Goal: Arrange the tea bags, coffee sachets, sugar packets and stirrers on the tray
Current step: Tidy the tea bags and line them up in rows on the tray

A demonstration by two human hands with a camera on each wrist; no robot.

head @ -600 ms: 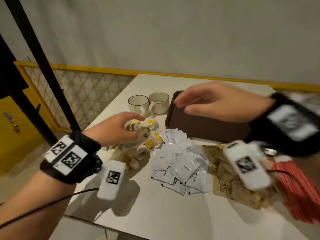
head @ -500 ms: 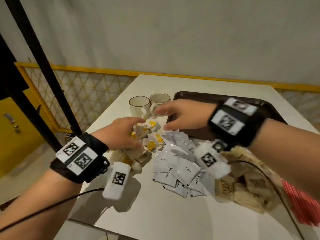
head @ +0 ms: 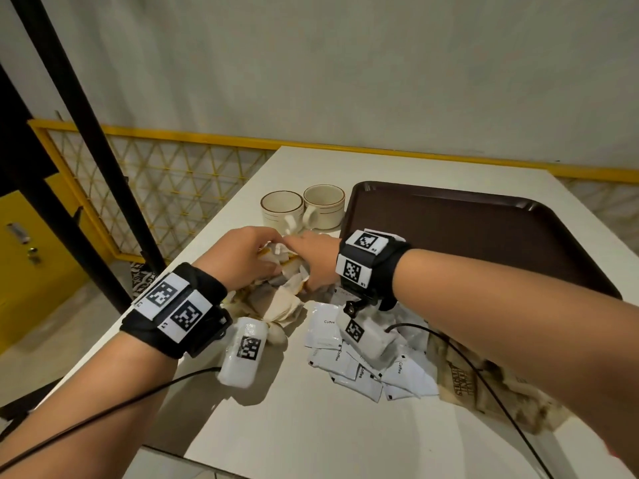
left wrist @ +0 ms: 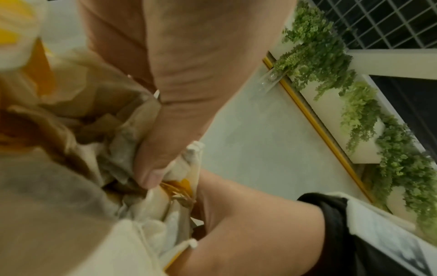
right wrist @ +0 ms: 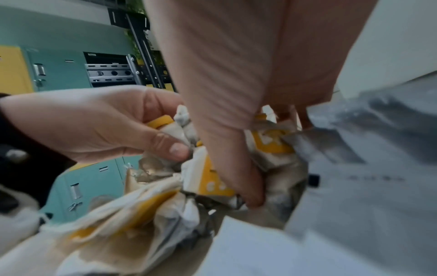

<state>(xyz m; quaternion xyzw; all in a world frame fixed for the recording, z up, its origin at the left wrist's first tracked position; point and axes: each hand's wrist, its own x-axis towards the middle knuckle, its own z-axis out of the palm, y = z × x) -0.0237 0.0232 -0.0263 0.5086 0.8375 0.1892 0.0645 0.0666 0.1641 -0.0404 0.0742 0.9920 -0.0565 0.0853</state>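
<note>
A heap of tea bags (head: 276,302) with yellow tags lies on the white table left of the brown tray (head: 484,229). My left hand (head: 242,261) grips the heap from the left, its thumb (right wrist: 170,147) pressed into the bags. From the right my right hand (head: 311,261) grips the same tea bags (right wrist: 212,179), fingers dug in among the yellow tags (left wrist: 182,184). White coffee sachets (head: 363,361) lie spread under my right wrist. Brown sugar packets (head: 484,388) sit to their right.
Two cream cups (head: 301,209) stand just beyond the hands, next to the tray's left rim. The table edge (head: 193,257) runs close on the left, with a black post (head: 86,133) and yellow mesh railing (head: 173,188) beyond it.
My right hand swung left from over the tray down onto the tea bag heap and closed on it beside my left hand, which stayed on the heap.
</note>
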